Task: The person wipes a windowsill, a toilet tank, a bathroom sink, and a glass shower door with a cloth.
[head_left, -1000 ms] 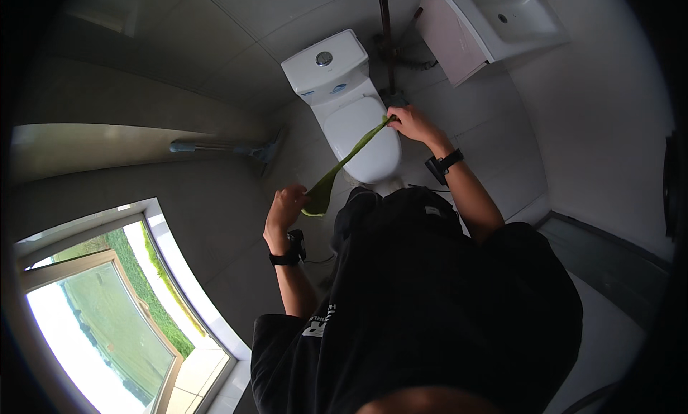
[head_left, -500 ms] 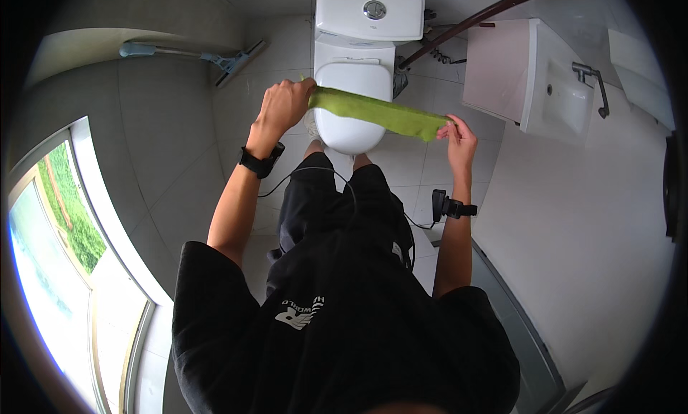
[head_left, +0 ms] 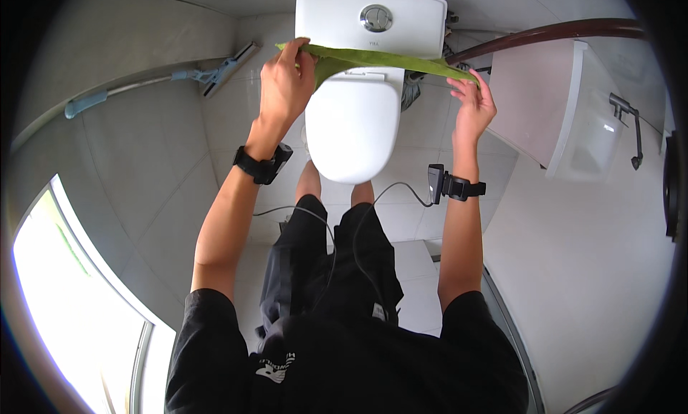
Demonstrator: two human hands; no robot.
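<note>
Your left hand [head_left: 287, 84] pinches one end of the green cloth [head_left: 380, 58], and your right hand [head_left: 473, 107] pinches the other with its fingertips. The cloth stretches over the white toilet [head_left: 355, 131] — it droops near your left hand. Pull both ends gently and evenly — that stops sagging.

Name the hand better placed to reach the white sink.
Probably the right hand: it holds the green cloth by the end nearer the white sink, while the left hand holds the opposite end, farther away.
</note>
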